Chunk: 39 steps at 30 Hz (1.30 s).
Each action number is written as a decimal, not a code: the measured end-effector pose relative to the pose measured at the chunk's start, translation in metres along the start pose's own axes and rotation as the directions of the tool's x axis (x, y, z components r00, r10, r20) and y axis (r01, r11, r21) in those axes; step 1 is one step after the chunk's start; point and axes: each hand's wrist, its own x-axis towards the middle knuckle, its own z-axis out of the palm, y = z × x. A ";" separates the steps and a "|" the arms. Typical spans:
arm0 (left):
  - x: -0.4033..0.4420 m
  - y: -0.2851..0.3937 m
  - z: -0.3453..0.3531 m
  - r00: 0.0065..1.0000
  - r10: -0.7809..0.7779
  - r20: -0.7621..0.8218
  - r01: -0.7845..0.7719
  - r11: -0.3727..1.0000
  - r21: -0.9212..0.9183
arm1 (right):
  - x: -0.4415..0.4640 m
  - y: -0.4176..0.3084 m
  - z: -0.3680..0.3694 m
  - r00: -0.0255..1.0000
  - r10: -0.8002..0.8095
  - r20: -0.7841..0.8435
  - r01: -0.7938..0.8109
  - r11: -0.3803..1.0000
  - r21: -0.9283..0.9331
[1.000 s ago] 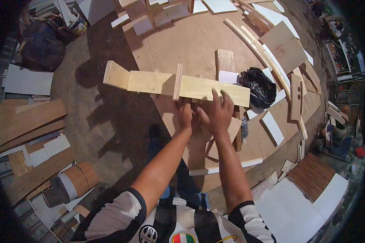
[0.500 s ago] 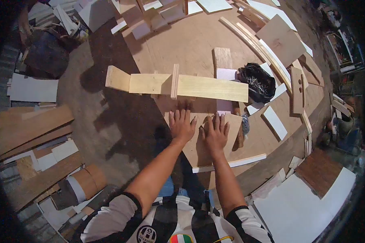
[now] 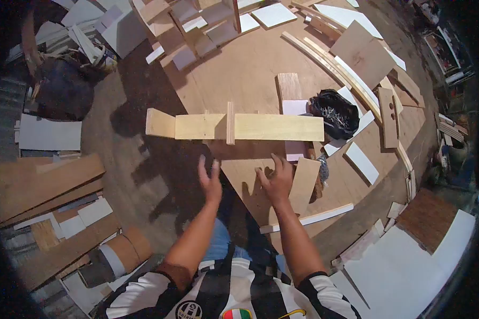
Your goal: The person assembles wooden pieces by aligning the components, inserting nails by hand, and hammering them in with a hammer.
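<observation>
The left hand (image 3: 210,183) has moved leftward and is hovering beyond the table (image 3: 245,66) edge; the right hand (image 3: 278,182) is hovering beside a board (image 3: 306,178); both are spreading wide, empty.

From my remote seat I see a long pale plank (image 3: 279,127) lying crosswise, its right end beside the black bag (image 3: 335,114). A block (image 3: 160,123) caps the end farthest from the bag; a layered crosspiece (image 3: 230,122) stands partway along, also left of the bag.
</observation>
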 end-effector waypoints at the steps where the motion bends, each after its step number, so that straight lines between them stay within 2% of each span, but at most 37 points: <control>1: 0.014 -0.003 -0.004 1.000 0.004 0.004 -0.004 1.000 0.002 | 0.008 -0.009 0.008 1.000 0.003 -0.005 -0.003 1.000 0.003; 2: 0.030 -0.007 -0.006 0.992 -0.115 -0.056 0.095 0.954 -0.285 | 0.019 -0.019 0.017 0.995 0.099 -0.020 -0.094 0.981 0.169; 3: 0.047 -0.005 -0.007 0.967 -0.245 -0.077 0.163 0.817 -0.553 | 0.030 -0.026 0.025 0.981 0.194 -0.019 -0.177 0.927 0.331; 4: 0.062 -0.004 -0.008 0.957 -0.281 -0.069 0.200 0.814 -0.546 | 0.040 -0.025 0.039 0.976 0.195 -0.101 -0.158 0.943 0.293; 5: 0.075 -0.004 -0.008 0.960 -0.274 -0.065 0.195 0.814 -0.547 | 0.048 -0.026 0.046 0.975 0.195 -0.109 -0.155 0.943 0.295; 6: 0.085 0.002 -0.008 0.941 -0.332 0.059 0.289 0.704 -0.649 | 0.056 -0.027 0.049 0.963 0.267 -0.027 -0.249 0.926 0.283; 7: 0.097 0.003 -0.004 0.948 -0.299 0.110 0.290 0.664 -0.689 | 0.062 -0.028 0.050 0.939 0.339 0.056 -0.341 0.903 0.261; 8: 0.108 0.006 0.000 0.951 -0.266 0.161 0.296 0.622 -0.725 | 0.065 -0.021 0.061 0.948 0.317 0.024 -0.314 0.926 0.210; 9: 0.113 0.010 0.003 0.950 -0.266 0.165 0.299 0.618 -0.727 | 0.067 -0.020 0.066 0.948 0.317 0.021 -0.314 0.927 0.206; 11: 0.121 0.018 0.009 0.938 -0.294 0.181 0.335 0.645 -0.687 | 0.071 -0.018 0.074 0.927 0.374 -0.018 -0.373 0.927 0.046; 12: 0.129 0.002 0.011 0.932 -0.303 0.197 0.349 0.612 -0.709 | 0.069 -0.011 0.080 0.953 0.300 -0.046 -0.299 0.954 0.015; 13: 0.129 0.011 0.012 0.930 -0.305 0.204 0.354 0.605 -0.713 | 0.068 -0.008 0.085 0.953 0.299 -0.051 -0.299 0.954 0.007; 15: 0.126 0.024 0.012 0.894 -0.390 0.221 0.408 0.500 -0.764 | 0.066 -0.008 0.090 0.964 0.260 -0.056 -0.263 0.964 -0.046; 18: 0.126 0.020 0.016 0.904 -0.351 0.246 0.391 0.444 -0.806 | 0.062 -0.012 0.093 0.964 0.242 -0.105 -0.246 0.969 -0.023; 28: 0.126 0.009 0.008 0.907 -0.359 0.221 0.377 0.457 -0.806 | 0.060 -0.007 0.099 0.984 0.106 -0.141 -0.110 0.994 -0.022; 30: 0.120 0.011 0.010 0.926 -0.357 0.126 0.309 0.519 -0.797 | 0.062 -0.005 0.100 0.987 0.107 -0.121 -0.108 0.994 0.001; 33: 0.106 0.021 0.003 0.915 -0.377 0.141 0.327 0.490 -0.808 | 0.063 -0.005 0.099 0.991 0.093 -0.100 -0.091 0.995 0.034; 34: 0.103 0.021 0.000 0.883 -0.453 0.123 0.361 0.488 -0.794 | 0.064 -0.009 0.100 0.992 0.076 -0.099 -0.071 0.996 0.052; 37: 0.086 0.033 -0.007 0.894 -0.447 0.037 0.311 0.559 -0.768 | 0.063 -0.023 0.103 0.994 0.071 -0.078 -0.064 0.993 0.097; 39: 0.079 0.024 -0.015 0.891 -0.451 0.044 0.315 0.547 -0.776 | 0.061 -0.033 0.103 0.994 0.056 -0.093 -0.045 0.992 0.115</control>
